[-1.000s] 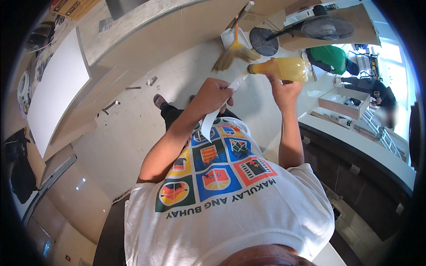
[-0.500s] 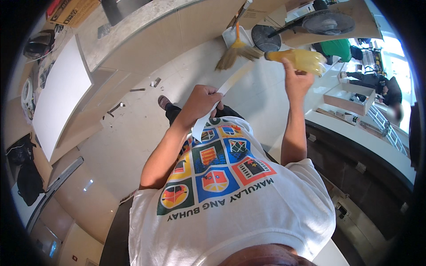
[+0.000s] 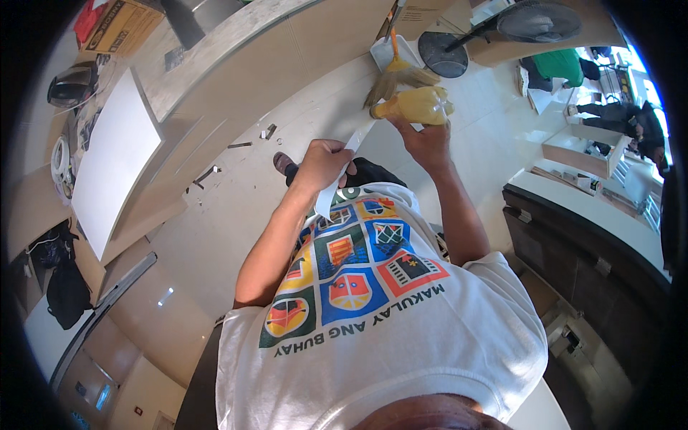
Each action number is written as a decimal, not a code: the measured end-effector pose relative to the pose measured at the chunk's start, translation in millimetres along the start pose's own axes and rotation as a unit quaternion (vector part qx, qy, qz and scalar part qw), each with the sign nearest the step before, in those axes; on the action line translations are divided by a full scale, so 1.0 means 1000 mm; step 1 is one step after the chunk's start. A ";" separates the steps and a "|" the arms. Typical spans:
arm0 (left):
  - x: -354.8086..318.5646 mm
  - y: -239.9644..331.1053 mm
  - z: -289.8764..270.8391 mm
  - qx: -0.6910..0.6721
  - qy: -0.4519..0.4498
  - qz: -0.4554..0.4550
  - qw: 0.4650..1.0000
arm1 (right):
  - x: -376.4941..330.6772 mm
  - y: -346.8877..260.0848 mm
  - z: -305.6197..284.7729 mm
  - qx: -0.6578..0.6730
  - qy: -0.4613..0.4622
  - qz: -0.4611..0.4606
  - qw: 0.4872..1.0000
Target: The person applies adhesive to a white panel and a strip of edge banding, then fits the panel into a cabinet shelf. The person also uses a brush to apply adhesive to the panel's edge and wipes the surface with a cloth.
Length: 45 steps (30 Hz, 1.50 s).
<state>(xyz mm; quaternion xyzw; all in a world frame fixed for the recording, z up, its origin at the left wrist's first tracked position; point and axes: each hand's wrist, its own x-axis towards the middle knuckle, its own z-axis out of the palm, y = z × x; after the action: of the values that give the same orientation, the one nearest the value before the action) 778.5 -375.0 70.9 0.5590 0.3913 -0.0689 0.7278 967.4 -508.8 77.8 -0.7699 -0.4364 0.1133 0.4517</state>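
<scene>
My left hand (image 3: 326, 166) is closed around a narrow white strip (image 3: 356, 141), like edge banding. One end of the strip hangs below the fist near my shirt; the rest runs up and away toward the bottle. My right hand (image 3: 428, 148) grips a clear plastic bottle (image 3: 417, 105) with yellowish contents, perhaps glue. The bottle lies on its side, its darker neck pointing left, just above the strip's far end. Whether the neck touches the strip, I cannot tell.
Ahead are a soft broom (image 3: 396, 77), a white dustpan (image 3: 393, 51) and a standing fan (image 3: 539, 23). A white panel (image 3: 115, 161) leans at left by the counter. Scraps (image 3: 208, 174) lie on the floor. At right are an open drawer box (image 3: 582, 152), a dark panel (image 3: 566, 240) and people.
My right hand has brought the bottle left and nearer to my left hand, still tilted sideways. The left hand keeps its hold on the strip. The whole view has shifted slightly.
</scene>
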 end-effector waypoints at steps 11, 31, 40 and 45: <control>-0.013 -0.009 -0.001 -0.005 0.024 -0.013 1.000 | 0.005 0.011 0.017 -0.040 -0.037 -0.008 0.998; -0.017 -0.003 0.008 0.001 0.047 -0.026 0.999 | 0.002 0.023 0.009 0.078 0.026 0.055 0.995; -0.016 -0.011 0.005 0.029 0.024 -0.041 0.998 | 0.004 0.037 0.009 0.048 0.063 0.102 0.992; -0.014 -0.019 0.007 0.002 0.021 -0.063 0.998 | 0.007 0.022 -0.016 0.079 0.136 0.035 0.987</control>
<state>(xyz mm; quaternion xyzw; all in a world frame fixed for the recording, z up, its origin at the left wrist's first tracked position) 762.3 -392.6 66.0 0.5364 0.4402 -0.1037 0.7125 993.3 -517.8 71.2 -0.7550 -0.3334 0.0571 0.5618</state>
